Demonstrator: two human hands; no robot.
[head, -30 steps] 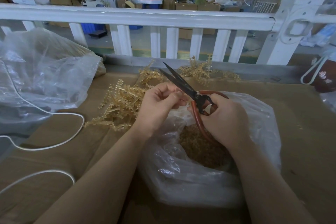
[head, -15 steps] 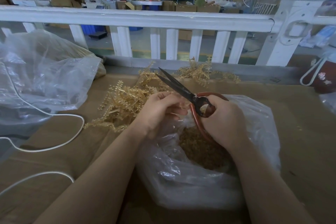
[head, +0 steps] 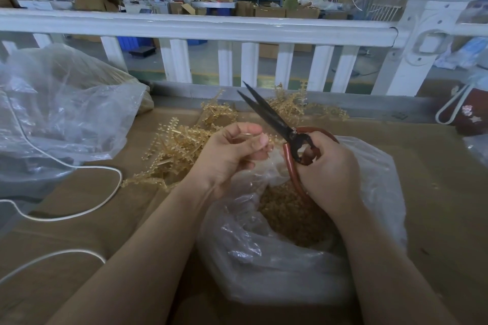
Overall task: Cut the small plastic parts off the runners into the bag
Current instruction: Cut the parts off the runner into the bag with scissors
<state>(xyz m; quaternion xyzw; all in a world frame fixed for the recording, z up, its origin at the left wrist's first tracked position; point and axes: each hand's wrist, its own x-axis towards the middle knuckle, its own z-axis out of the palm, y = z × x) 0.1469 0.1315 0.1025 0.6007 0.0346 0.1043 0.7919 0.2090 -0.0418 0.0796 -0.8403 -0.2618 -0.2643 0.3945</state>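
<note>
Two hands are working over the bag [head: 303, 266] at the table's near edge: right hand [head: 327, 166] gripping scissors [head: 272, 116], blades parted; left hand [head: 229, 153] pinching a runner [head: 265, 140]; more runners [head: 179, 148] are lying behind.

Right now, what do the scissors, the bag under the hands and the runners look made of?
Scissors: dark dull metal blades, glossy red-brown handle loops, probably coated.
Bag: thin clear plastic film, crinkled with glare.
Runners: translucent amber moulded plastic, by the look.

Two hands [head: 232, 155], one pair of scissors [head: 266, 112], two plastic bags [head: 264, 253], one runner heap [head: 179, 150].
</note>
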